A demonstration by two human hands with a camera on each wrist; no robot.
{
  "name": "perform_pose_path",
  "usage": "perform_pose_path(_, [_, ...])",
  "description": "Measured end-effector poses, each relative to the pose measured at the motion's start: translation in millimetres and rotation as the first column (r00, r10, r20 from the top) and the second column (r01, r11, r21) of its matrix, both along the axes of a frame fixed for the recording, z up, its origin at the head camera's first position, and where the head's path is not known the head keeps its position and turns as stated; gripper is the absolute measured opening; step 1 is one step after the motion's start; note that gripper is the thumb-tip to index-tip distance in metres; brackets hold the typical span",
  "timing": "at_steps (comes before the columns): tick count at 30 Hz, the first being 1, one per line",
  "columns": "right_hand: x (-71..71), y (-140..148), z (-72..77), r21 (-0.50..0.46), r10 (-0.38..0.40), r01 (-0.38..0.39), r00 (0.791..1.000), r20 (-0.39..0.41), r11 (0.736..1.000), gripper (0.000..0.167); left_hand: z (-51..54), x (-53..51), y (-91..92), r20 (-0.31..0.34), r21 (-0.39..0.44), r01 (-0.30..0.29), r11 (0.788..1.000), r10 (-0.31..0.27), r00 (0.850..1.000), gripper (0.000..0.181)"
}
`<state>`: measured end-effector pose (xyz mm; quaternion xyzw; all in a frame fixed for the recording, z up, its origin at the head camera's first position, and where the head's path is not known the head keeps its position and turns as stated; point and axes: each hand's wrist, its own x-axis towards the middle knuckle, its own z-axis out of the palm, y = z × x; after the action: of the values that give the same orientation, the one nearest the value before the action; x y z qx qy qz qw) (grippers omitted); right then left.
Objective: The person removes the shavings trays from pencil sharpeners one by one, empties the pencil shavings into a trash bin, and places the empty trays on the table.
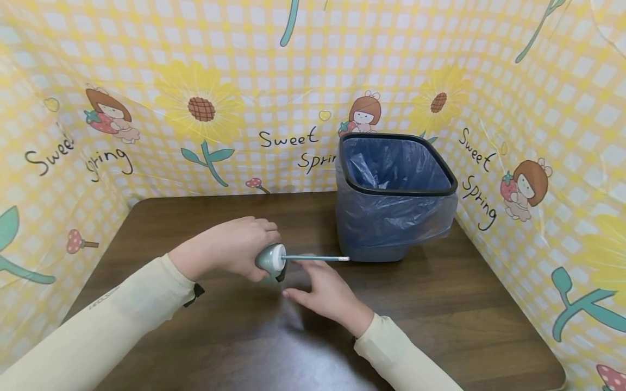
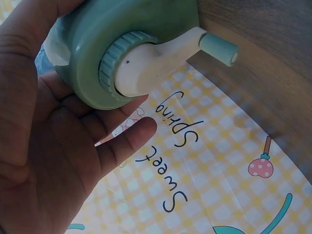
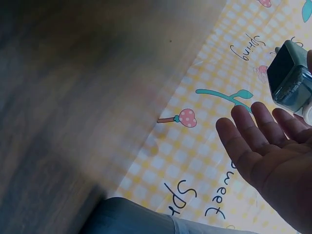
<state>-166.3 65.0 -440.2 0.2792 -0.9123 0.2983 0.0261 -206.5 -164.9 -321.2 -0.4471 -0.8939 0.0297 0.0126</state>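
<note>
My left hand (image 1: 235,247) holds a green hand-crank pencil sharpener (image 1: 269,262) above the table. In the left wrist view, the sharpener's white crank (image 2: 161,63) ends in a green knob (image 2: 219,48). A thin light-blue pencil (image 1: 313,258) sticks out of the sharpener's white ring and points right, its pale end outward. Just right of the sharpener is my right hand (image 1: 325,288), fingers spread and nothing held. From the head, its upper fingers lie partly behind the pencil; whether they touch it I cannot tell. The right wrist view shows that palm (image 3: 287,165) beside the sharpener.
A bin (image 1: 371,228) with a black rim and a bluish plastic liner stands at the back right of the brown wooden table (image 1: 235,347). Yellow checked sheets (image 1: 274,76) with printed flowers wall in the table at the back and both sides.
</note>
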Motion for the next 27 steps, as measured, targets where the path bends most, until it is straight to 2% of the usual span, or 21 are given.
perform_pose_path(6, [-3.3, -2.4, 0.3, -0.047, 0.019, -0.018, 1.0, 0.011, 0.999, 0.067, 0.2, 0.7, 1.2, 0.006, -0.01, -0.013, 1.0, 0.013, 1.0, 0.054])
perform_pose_path(14, [-9.5, -4.6, -0.9, -0.174, 0.057, -0.045, 0.996, 0.063, 0.984, 0.068, 3.1, 1.9, 4.4, 0.022, -0.008, -0.015, 1.0, 0.015, 1.0, 0.052])
perform_pose_path(19, [-10.5, -6.0, -1.0, -0.192, 0.053, -0.037, 0.996, 0.078, 0.981, 0.072, 2.3, 2.0, 5.4, 0.033, -0.01, -0.02, 1.0, 0.02, 0.999, 0.052])
perform_pose_path(27, [-13.1, -7.0, -2.0, -0.251, 0.069, -0.04, 0.992, 0.105, 0.967, 0.071, 1.4, 2.4, 6.3, 0.021, 0.004, 0.004, 1.0, -0.004, 1.0, 0.05])
